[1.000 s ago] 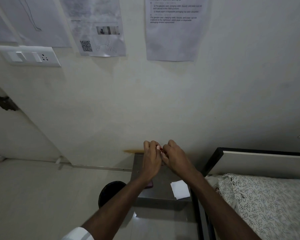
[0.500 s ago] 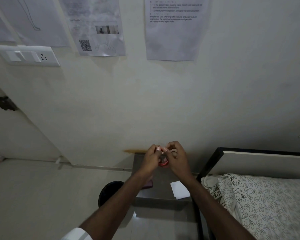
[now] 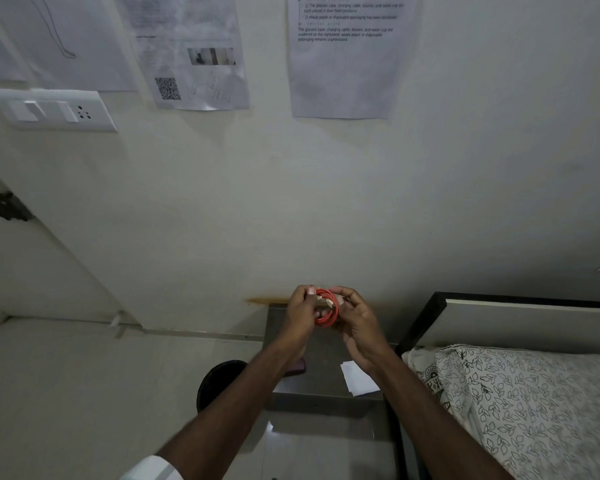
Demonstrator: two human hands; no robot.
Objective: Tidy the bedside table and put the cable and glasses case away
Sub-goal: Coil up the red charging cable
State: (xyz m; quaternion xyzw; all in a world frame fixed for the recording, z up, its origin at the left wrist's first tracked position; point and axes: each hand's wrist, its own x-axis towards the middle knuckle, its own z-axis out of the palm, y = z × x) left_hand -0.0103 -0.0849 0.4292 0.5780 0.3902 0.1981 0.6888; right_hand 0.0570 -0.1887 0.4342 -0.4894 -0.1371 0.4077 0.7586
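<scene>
Cable (image 3: pixel 326 311): red coil, lower centre, pinched between both hands.
Left hand (image 3: pixel 300 317): gripping coil's left side.
Right hand (image 3: pixel 355 320): fingers seemingly closed on right side.
Bedside table (image 3: pixel 323 358): below.

What I can't make out from this head view

My left hand (image 3: pixel 300 311) and right hand (image 3: pixel 355 315) cover much of the coiled red cable (image 3: pixel 326 311), so its plug ends and each grip stay unclear to me. A dark object (image 3: pixel 297 368) on the counter (image 3: pixel 323 355) is mostly behind my left forearm; I can't name it. The black bin (image 3: pixel 219 382) is partly hidden, the bed (image 3: pixel 534 403) is cut off at the right edge, and the wall papers (image 3: pixel 350 53) carry small blurred text.
</scene>
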